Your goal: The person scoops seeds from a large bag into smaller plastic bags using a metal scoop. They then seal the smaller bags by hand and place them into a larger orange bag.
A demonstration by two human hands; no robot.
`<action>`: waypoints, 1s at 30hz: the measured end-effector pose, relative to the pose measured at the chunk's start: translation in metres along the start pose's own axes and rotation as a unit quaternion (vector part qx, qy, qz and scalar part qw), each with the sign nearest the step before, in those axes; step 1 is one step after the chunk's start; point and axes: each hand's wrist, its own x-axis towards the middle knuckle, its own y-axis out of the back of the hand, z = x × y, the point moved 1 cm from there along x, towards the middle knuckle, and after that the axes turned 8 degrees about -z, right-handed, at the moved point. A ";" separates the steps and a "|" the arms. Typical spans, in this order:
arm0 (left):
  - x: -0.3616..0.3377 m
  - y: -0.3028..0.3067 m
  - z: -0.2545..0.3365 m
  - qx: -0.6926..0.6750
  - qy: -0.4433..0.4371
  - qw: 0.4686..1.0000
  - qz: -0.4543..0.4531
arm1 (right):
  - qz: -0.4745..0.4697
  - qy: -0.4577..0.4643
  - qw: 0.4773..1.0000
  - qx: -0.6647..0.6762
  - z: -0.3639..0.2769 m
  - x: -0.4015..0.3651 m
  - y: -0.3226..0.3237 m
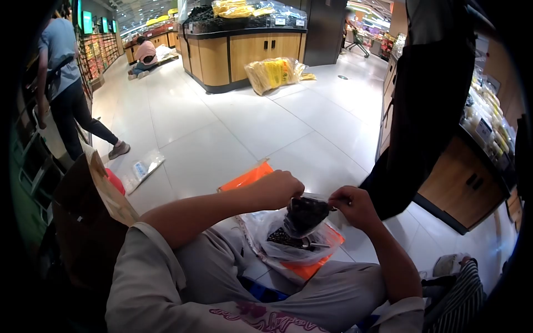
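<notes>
My left hand [282, 187] pinches the upper left edge of a small clear plastic bag [306, 215] with dark contents. On its upper right edge, the fingers of my right hand [354, 205] are closed. The small bag hangs above a larger open clear bag [272, 251], which holds more dark pieces [284, 238] whose kind I cannot make out. A shiny metallic item [315, 244] lies among them, partly hidden. Under the larger bag spreads an orange and white plastic sack [247, 176], between my legs.
A person in blue [64, 61] stands at left, beside a white package [143, 169] on the floor. A yellow-printed bag [273, 75] leans near a wooden display counter [222, 58]. Close at right are a dark-clothed leg [419, 111] and another wooden counter [461, 188].
</notes>
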 end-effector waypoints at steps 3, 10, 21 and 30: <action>-0.004 0.000 0.001 0.007 0.008 1.000 -0.014 | -0.028 0.000 0.999 -0.025 -0.005 0.000 0.003; 0.006 -0.009 -0.005 0.000 0.010 1.000 -0.021 | -0.048 0.035 0.991 -0.120 -0.012 0.003 -0.004; 0.049 -0.024 -0.011 0.037 0.003 0.999 -0.026 | -0.022 0.020 0.991 -0.133 0.021 0.017 -0.007; 0.075 -0.036 -0.024 0.028 -0.045 0.999 0.011 | -0.014 -0.073 0.985 -0.157 0.030 0.036 -0.001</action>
